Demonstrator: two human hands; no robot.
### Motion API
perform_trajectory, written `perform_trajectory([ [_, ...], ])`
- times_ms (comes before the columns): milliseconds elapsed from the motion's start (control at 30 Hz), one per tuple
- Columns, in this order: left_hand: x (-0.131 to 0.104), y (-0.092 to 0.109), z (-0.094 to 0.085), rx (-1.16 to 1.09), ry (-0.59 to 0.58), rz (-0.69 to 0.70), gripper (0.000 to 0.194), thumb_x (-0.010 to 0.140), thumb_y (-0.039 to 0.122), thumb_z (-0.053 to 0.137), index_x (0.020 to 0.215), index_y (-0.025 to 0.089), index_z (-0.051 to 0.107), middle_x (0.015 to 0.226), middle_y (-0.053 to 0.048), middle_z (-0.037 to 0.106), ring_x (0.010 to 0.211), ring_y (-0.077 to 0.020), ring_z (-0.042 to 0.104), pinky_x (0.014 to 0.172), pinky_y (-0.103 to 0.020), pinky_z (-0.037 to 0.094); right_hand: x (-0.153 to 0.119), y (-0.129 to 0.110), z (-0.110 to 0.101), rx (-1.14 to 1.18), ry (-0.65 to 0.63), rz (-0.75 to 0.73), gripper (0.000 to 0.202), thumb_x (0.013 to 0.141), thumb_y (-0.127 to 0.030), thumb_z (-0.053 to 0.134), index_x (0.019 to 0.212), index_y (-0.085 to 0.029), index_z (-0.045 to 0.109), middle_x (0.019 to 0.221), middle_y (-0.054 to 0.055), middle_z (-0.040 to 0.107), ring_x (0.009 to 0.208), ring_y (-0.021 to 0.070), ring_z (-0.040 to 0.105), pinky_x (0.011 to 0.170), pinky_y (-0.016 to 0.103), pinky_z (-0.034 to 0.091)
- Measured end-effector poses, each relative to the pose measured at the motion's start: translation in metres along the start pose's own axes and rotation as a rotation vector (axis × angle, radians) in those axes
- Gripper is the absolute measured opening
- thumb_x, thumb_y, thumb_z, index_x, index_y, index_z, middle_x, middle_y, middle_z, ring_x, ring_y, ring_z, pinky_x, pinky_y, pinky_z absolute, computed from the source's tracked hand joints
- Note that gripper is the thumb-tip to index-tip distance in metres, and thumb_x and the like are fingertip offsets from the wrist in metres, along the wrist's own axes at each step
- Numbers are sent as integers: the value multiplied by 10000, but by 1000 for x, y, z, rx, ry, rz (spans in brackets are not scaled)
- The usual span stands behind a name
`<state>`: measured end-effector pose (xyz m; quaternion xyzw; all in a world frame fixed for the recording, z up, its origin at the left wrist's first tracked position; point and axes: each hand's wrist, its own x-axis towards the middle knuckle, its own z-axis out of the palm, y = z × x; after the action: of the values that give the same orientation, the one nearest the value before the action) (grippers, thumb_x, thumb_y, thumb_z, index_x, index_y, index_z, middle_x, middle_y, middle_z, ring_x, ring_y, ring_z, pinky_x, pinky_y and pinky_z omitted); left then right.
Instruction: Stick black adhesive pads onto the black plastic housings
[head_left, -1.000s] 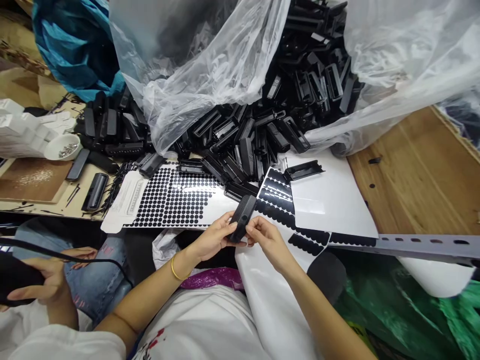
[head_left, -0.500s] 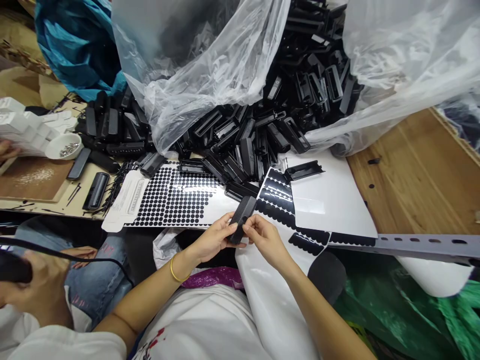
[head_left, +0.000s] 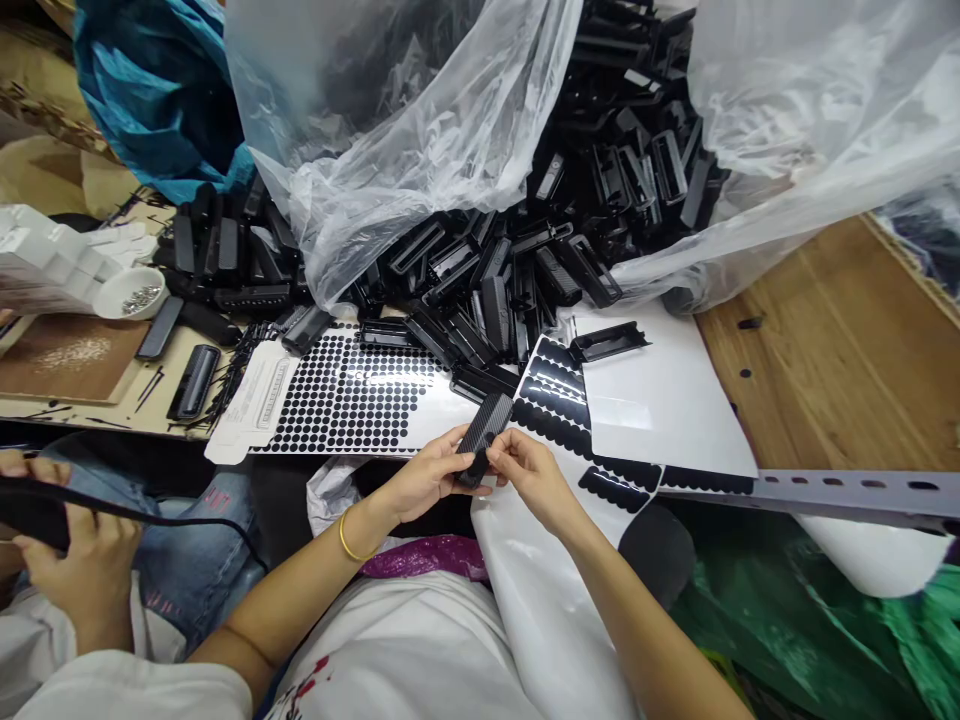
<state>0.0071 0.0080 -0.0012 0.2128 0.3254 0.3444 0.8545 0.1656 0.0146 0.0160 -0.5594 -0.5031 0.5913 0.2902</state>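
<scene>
Casing (head_left: 487, 416), black and long, with fine stripes on its upper face, is held in the air above the front edge of the tabletop (head_left: 817, 350); its far end leans toward the right, and its near end reaches out past this edge. The left hand (head_left: 429, 474) is grasping it near the lower end, with thumb on top and the other fingers beneath. The right hand (head_left: 534, 472) has thumb and forefinger pinched together against the right side of the casing; whether some small piece is between these fingertips, I cannot tell. By its look, the material seems to be hard plastic, so I judge that it is light and stiff, and will not bend in a normal grip. The striped face should give some friction, while the plainer sides may slip a little. It is probably not very fragile, but if the walls are thin, a strong squeeze at the middle is better avoided. The good place to take hold is therefore across both long sides, near one end. Many similar casings (head_left: 495, 310) lie in a heap farther back on the tabletop, and a dotted sheet (head_left: 337, 390) lies flat along its front edge, to the left.
</scene>
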Motion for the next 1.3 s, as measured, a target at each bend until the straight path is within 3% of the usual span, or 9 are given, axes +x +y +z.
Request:
perform_trajectory([
  [300, 0, 3, -1, 14, 7, 2, 414, 765, 225, 638, 1170, 217, 556, 1076, -89, 650, 895, -226, 658, 781, -373, 523, 2, -2, 0, 173, -25, 50, 272, 683, -407, 629, 626, -194, 469, 551, -46, 495, 522, 105, 471, 522, 251, 394],
  [833, -3, 1, -7, 40, -38, 26, 450, 793, 231, 601, 1236, 229, 525, 1095, -90, 640, 898, -202, 639, 801, -374, 517, 4, 1, 6, -75, 19, -25, 216, 731, -391, 559, 648, -205, 485, 587, -17, 512, 560, 131, 483, 529, 264, 420],
  [1033, -3, 0, -6, 152, -25, 70, 510, 749, 206, 657, 1236, 253, 514, 1222, -78, 568, 1029, -228, 582, 824, -360, 519, 4, 5, 9, -49, 51, -38, 242, 722, -423, 583, 654, -205, 504, 592, -18, 520, 562, 137, 505, 537, 268, 424],
  [1300, -4, 5, -2, 272, -14, 112, 569, 787, 179, 581, 1323, 276, 419, 1331, -72, 471, 1169, -247, 482, 916, -394, 474, 3, 7, 17, -25, 138, -75, 258, 740, -428, 582, 645, -196, 518, 589, -18, 526, 535, 119, 476, 506, 244, 391],
])
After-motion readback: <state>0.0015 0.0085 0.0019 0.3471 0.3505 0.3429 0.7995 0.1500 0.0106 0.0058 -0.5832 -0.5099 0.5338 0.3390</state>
